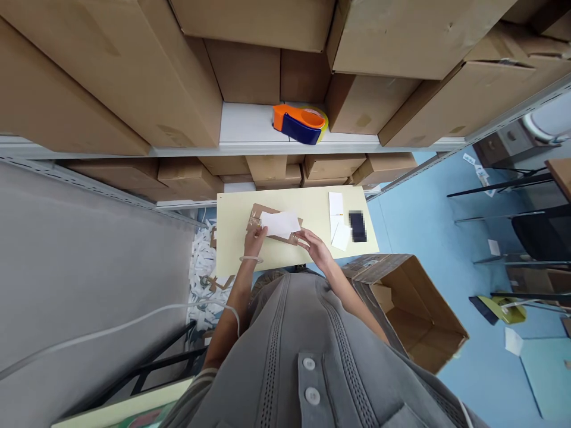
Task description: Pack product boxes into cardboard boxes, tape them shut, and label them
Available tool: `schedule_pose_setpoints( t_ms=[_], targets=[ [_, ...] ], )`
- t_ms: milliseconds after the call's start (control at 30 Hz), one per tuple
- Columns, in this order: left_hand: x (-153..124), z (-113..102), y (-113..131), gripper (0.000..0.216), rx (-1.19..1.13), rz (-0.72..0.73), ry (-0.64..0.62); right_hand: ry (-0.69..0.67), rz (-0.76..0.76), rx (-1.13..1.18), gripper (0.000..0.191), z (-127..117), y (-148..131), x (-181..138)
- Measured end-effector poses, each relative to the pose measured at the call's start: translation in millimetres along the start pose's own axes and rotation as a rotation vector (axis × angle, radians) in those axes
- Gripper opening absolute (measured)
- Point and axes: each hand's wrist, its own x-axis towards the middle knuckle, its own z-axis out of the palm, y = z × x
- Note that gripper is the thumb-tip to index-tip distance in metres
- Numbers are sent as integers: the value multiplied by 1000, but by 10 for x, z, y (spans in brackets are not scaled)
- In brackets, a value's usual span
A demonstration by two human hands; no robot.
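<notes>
A white sheet of paper [281, 224] lies over a flat piece of brown cardboard [260, 210] on the small pale-yellow table. Clear, shiny tape or plastic shows at the cardboard's left and right ends. My left hand [255, 241], with a white band round its wrist, pinches the paper's lower left corner. At the right end of the paper and cardboard is my right hand [317, 246]. Its fingers are stretched out and a little apart, close to or touching the paper's edge. Whether they also touch the cardboard cannot be made out.
On the table's [236, 249] right side lie white papers [336, 208] and a dark pixelated rectangle [357, 226]. A shelf above holds brown boxes [250, 71] and an orange-and-blue tape dispenser [300, 122]. An open carton [428, 315] stands at right; paper scraps [200, 291] cover the floor at left.
</notes>
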Motion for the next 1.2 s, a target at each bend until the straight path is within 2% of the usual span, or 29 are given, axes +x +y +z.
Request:
schedule_pose_setpoints(
  t_ms=[167,300,433,633,1200],
  targets=[
    [103,-57,54,20,416,135,115,-13,31,-239,48,55,175,14],
    [180,-11,43,20,561,174,113,-24,-32,-462,60,44,318,61],
    [225,26,34,20,624,204,120,-22,-39,-607,66,15,417,83],
    [231,26,19,22,655,213,106,-55,-44,-688,70,-42,497,101],
    [236,111,12,25,726,266,155,14,-23,-693,67,-58,622,187]
  ],
)
